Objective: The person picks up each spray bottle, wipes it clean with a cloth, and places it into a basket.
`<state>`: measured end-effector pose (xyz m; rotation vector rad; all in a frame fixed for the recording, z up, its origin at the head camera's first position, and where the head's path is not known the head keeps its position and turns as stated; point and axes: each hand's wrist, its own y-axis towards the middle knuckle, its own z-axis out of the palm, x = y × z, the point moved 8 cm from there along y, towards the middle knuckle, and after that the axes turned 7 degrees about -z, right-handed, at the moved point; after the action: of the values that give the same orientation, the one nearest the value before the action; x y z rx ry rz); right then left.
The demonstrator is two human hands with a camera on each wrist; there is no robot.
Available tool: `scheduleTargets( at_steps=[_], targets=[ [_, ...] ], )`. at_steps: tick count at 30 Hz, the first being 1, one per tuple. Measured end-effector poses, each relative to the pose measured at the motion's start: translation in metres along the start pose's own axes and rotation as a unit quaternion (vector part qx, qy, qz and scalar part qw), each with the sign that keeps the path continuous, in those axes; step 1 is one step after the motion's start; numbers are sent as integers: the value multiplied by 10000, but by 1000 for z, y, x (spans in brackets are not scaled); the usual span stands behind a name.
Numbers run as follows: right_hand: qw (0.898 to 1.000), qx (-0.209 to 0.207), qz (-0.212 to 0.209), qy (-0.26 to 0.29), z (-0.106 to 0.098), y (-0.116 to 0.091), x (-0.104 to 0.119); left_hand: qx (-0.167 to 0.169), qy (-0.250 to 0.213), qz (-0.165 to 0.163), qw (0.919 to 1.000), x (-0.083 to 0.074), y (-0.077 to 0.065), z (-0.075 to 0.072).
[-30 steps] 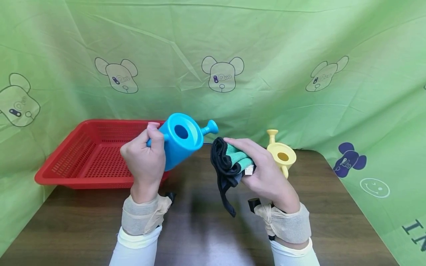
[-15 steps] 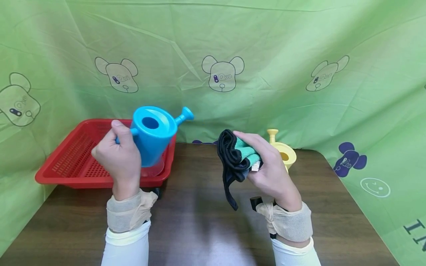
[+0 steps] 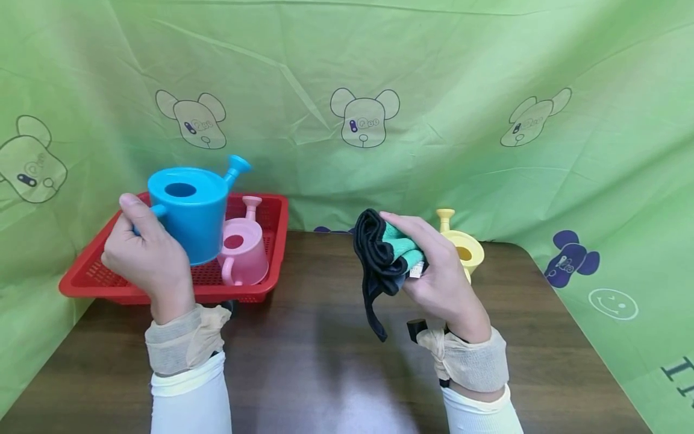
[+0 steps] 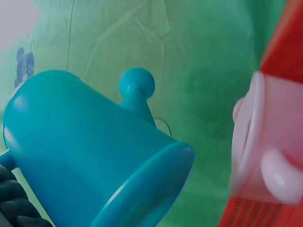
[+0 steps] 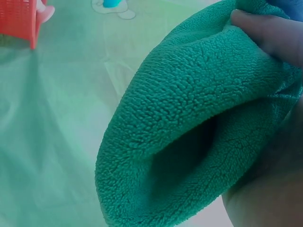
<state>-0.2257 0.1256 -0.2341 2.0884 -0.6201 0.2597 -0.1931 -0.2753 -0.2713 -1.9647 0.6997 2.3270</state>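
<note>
My left grip (image 3: 149, 259) clasps the blue can (image 3: 197, 223) over the basket (image 3: 275, 235), my right grip (image 3: 444, 280) clutches the cloth (image 3: 398, 247); placing, I'd judge: lower gently beside the pink can (image 3: 249, 262)!

In the head view, the left hand (image 3: 146, 256) hides most of the handle of the blue watering can (image 3: 197, 226), which covers part of the red basket (image 3: 283, 241). The right hand (image 3: 441, 277) hides part of the cloth (image 3: 376, 259) and the near side of the yellow watering can (image 3: 474, 248); print on the cloth's tag (image 3: 416, 269) is too small to read. Letters (image 3: 680, 369) run off the right edge. The left wrist view cuts off the pink watering can (image 4: 284, 118); the right wrist view crops the cloth's bottom.
</note>
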Motion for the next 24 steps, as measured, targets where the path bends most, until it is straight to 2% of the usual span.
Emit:
scheduleTargets(
  at_steps=[4, 9, 14, 18, 22, 24],
  targets=[
    [10000, 10, -33, -6, 1, 0, 0, -57, 259, -173, 9995, 8, 8, -4],
    [10000, 6, -1, 57, 2, -1, 0, -71, 828, -363, 9959, 20, 16, -8],
    [10000, -6, -14, 65, 2, -1, 0, 169, 1280, -679, 9893, 35, 23, -7],
    [10000, -17, -89, 36, 2, -1, 0, 482, 1784, -868, 9789, 46, 30, -8],
    [9999, -25, -103, 37, 2, -1, 0, 1028, 2322, -969, 9624, 58, 34, -5],
    [9999, -25, -92, 56, 2, -1, -1, 1344, 2454, -1163, 9530, 64, 37, -4]
  ],
)
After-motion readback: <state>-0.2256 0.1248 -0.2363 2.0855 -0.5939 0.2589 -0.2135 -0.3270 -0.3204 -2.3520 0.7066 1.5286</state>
